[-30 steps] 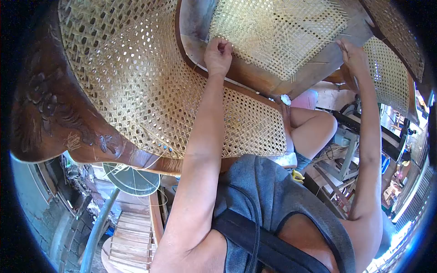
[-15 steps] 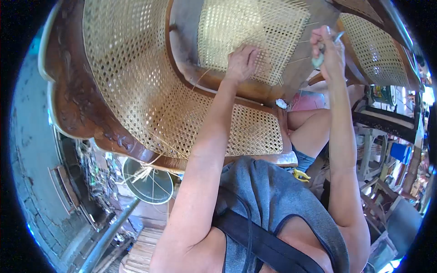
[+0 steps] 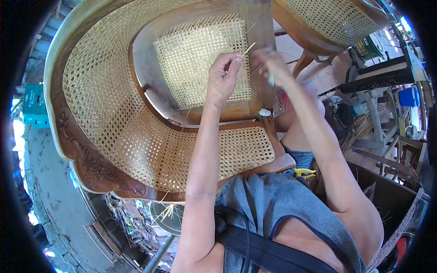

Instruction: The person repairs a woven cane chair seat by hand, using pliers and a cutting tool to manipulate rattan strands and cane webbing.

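A woven cane seat panel (image 3: 195, 68) with loose strand ends along its edges lies in the wooden seat frame (image 3: 259, 27). Over its right part, my left hand (image 3: 224, 75) is closed, thumb and forefinger pinching a thin cane strand (image 3: 249, 48). Just right of it, my right hand (image 3: 273, 66) is smeared by motion; something pale green shows at its palm side, but its fingers and grip are unclear. A small white lump (image 3: 264, 112) sits on the frame's near right corner.
The curved cane backrest (image 3: 109, 82) with carved wood wraps the left and near side. Another cane chair (image 3: 332, 22) stands at upper right. A bucket (image 3: 166, 218) is below the near edge. Yellow-handled tool (image 3: 304, 172) lies by my lap. A blue container (image 3: 409, 97) is far right.
The view has shifted. My left hand has lifted off the cane panel and now pinches a strand. My right hand has come closer to it, and the tool tip seen before is no longer distinct.
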